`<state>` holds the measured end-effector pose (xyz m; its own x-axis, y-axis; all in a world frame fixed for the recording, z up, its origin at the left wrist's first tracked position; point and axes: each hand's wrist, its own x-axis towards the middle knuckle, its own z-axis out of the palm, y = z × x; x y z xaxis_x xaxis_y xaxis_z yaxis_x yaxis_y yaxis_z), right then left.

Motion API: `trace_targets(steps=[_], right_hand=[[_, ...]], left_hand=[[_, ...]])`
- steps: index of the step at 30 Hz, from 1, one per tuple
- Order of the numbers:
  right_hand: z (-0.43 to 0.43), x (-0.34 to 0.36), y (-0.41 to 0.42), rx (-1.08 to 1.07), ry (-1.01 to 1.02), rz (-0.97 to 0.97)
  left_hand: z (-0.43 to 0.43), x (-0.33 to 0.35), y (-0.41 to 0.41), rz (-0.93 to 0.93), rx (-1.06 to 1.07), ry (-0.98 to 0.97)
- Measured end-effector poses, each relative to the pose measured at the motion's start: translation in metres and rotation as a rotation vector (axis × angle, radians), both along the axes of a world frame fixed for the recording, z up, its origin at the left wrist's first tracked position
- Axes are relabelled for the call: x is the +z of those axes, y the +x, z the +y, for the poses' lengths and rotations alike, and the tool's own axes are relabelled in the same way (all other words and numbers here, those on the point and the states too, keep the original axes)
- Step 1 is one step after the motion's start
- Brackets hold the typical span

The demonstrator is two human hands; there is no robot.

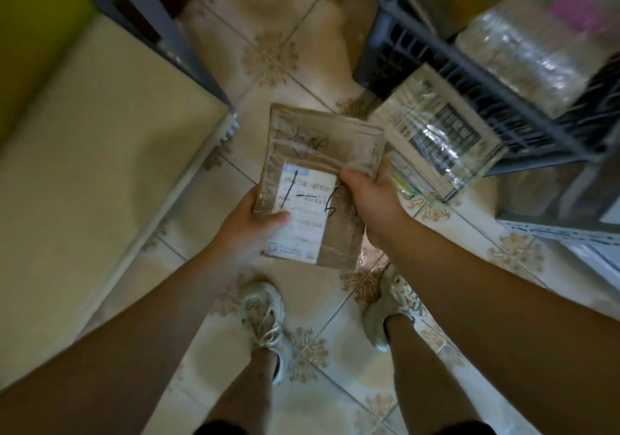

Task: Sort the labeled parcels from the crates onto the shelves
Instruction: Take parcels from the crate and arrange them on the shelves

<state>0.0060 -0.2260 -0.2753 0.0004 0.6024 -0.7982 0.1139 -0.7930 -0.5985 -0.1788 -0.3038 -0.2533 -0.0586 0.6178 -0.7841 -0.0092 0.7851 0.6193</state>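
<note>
View from a head-worn camera, looking straight down past two bare forearms to a tiled floor (268, 55) and the person's pale shoes (265, 317).

Both hands hold one flat brown parcel (322, 146) level at about waist height, face up, most likely so that its label can be read before picking a shelf. The left hand (248, 230) grips the parcel's near left corner, thumb (280, 216) lying on the label and fingers curled beneath. The right hand (372, 200) clasps the right edge, thumb (349, 176) pressed on top.

Between the two thumbs sits a white printed label (302, 213). Its print is too blurred to read. Over it, in thick black marker, is what looks like "1-5", probably a shelf code. Beyond the thumbs, on the bare brown paper under clear tape, are a few handwritten characters I cannot make out.

Just past the right hand's fingers lies a second parcel in clear wrap (436, 133) with a dark printed block on it, unreadable. It cannot be told whether those fingers also hold it or whether it leans on the crate.

Further out from the right hand stands a dark slatted plastic crate (396, 55) holding a bundle in shiny wrap (523, 55). Out from the left hand is a cream shelf board (84, 149) in a grey metal frame, with nothing visible on it.

The parcel is out of the crate and not yet shelved.
</note>
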Motion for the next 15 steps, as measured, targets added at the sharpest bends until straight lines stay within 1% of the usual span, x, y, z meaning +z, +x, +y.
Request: trace_targets(steps=[4, 7, 12, 15], right_hand=[[-0.018, 0.116, -0.007, -0.032, 0.111, -0.035], [-0.038, 0.203, -0.006, -0.128, 0.210, -0.063], [-0.073, 0.326, 0.001, -0.264, 0.350, -0.027], [-0.093, 0.387, 0.015, -0.264, 0.437, 0.004]], left_hand=[[-0.006, 0.121, -0.009, 0.024, -0.053, 0.147], [-0.014, 0.201, -0.011, 0.023, -0.075, 0.237], [-0.031, 0.318, -0.008, 0.088, -0.118, 0.376], [-0.044, 0.380, 0.006, 0.158, -0.131, 0.484]])
